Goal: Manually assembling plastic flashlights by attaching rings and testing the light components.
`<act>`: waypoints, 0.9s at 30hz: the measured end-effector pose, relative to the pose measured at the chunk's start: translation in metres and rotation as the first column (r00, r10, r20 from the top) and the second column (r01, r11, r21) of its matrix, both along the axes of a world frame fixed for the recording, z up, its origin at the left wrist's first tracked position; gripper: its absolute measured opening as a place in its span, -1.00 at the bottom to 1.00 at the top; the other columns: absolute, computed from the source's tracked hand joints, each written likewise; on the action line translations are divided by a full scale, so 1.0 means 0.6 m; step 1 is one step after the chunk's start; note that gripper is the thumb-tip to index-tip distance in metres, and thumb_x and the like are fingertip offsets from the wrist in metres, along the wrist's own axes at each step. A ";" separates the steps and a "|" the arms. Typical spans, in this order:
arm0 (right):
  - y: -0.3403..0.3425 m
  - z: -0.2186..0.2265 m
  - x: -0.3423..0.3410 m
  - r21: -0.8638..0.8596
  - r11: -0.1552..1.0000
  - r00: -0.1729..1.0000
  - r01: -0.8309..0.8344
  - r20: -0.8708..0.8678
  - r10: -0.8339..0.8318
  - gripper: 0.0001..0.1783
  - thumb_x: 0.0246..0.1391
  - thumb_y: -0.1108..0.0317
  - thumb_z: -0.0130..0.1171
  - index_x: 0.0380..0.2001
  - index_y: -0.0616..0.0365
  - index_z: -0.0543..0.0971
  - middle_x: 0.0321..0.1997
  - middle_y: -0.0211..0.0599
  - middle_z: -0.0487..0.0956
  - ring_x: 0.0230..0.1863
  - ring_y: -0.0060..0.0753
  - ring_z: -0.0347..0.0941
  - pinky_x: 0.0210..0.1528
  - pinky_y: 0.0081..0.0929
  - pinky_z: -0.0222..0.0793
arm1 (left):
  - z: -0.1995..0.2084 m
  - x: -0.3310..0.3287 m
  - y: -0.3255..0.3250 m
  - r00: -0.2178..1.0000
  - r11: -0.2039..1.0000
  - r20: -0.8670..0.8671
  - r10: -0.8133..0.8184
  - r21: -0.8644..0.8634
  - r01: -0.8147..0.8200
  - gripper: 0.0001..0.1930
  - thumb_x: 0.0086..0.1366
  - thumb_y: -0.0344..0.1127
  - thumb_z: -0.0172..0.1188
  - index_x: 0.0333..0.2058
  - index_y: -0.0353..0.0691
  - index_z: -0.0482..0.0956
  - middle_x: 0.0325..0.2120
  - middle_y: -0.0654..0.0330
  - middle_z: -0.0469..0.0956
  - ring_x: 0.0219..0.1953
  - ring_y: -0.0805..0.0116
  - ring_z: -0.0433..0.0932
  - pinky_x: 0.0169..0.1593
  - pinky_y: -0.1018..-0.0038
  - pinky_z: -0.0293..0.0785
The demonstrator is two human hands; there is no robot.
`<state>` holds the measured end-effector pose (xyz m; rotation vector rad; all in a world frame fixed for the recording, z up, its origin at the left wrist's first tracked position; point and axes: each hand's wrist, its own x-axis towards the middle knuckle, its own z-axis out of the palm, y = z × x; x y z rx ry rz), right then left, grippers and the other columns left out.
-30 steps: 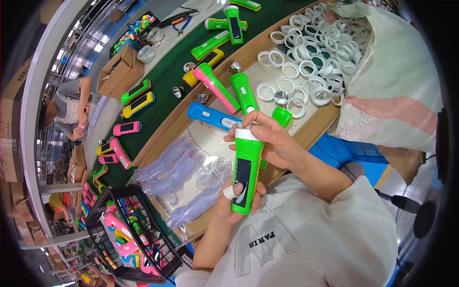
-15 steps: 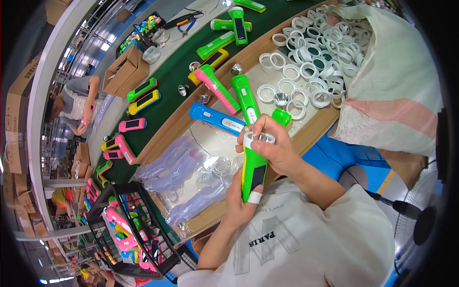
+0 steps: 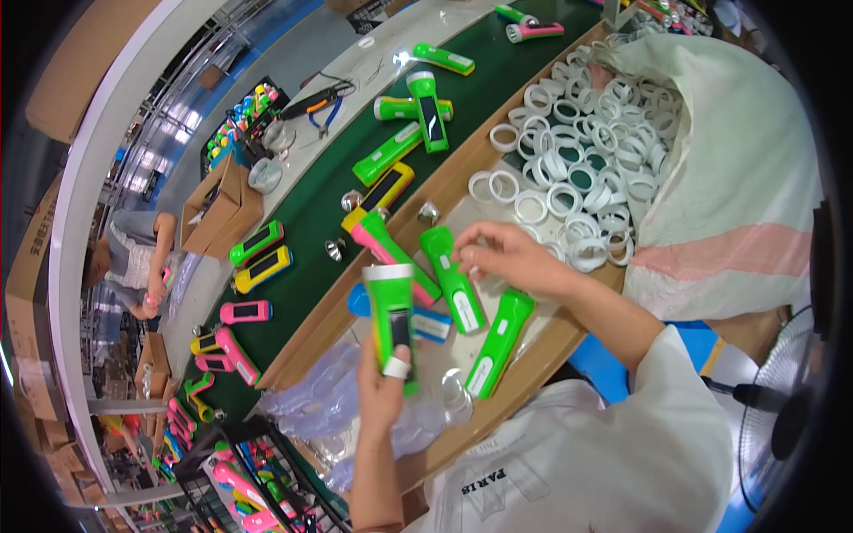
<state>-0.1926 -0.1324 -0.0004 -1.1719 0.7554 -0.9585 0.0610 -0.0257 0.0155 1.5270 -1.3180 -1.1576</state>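
Note:
My left hand (image 3: 380,391), with white tape on a finger, grips a green flashlight (image 3: 391,298). This flashlight stands roughly upright, and a white ring sits on its head. Over the tray, my right hand (image 3: 515,258) has its fingers apart and nothing visible in them. Just below those fingers lies another green flashlight (image 3: 458,289), with a second green one (image 3: 500,342) closer to me. A pink-and-green flashlight (image 3: 400,258) and a partly covered blue one (image 3: 433,326) rest behind the held flashlight. Loose white rings (image 3: 564,197) are heaped to the right.
A white woven sack (image 3: 729,186) stands at the right, beside a fan (image 3: 755,435). Flashlights and small reflectors (image 3: 335,249) lie on the green belt (image 3: 306,293). Clear discs (image 3: 458,395) and plastic wrap (image 3: 311,391) lie near me. A black crate (image 3: 231,444) holds flashlights; a person (image 3: 142,258) sits far left.
My hands have come apart. My left hand has carried the green flashlight leftward; my right has let go of its ringed head and moved up over the tray.

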 end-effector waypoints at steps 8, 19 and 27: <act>-0.412 -0.053 -0.145 -0.743 0.620 0.331 0.252 -0.536 -0.777 -0.78 -0.04 0.30 0.22 -0.32 0.15 0.52 -0.28 0.01 0.54 -0.24 0.08 0.49 -0.13 -0.17 0.43 | -0.096 0.199 -0.243 0.830 0.913 0.439 0.346 -0.361 -0.190 -0.58 0.18 -0.39 0.22 0.03 -0.30 0.43 -0.14 -0.05 0.43 -0.07 0.03 0.43 0.01 0.28 0.37; -0.686 -0.167 -0.144 -0.607 0.756 0.081 0.244 -0.764 -0.640 -0.69 -0.03 0.18 0.21 -0.15 -0.18 0.62 0.24 0.02 0.20 0.18 0.05 0.26 0.10 -0.15 0.37 | -0.085 0.160 -0.279 0.726 0.952 0.641 0.248 -0.299 -0.062 -0.68 0.11 -0.33 0.28 -0.15 -0.31 0.55 -0.23 -0.04 0.52 -0.16 0.02 0.53 -0.05 0.30 0.43; -0.565 -0.057 -0.128 -0.275 0.854 0.764 0.441 -0.384 -0.518 -0.83 0.04 0.25 0.22 -0.30 0.03 0.66 -0.29 -0.36 0.58 -0.37 -0.50 0.50 -0.29 -0.56 0.48 | -0.086 0.161 -0.286 0.711 0.927 0.637 0.298 -0.371 -0.056 -0.70 0.11 -0.34 0.29 -0.17 -0.28 0.57 -0.24 -0.01 0.53 -0.19 0.04 0.54 -0.09 0.32 0.45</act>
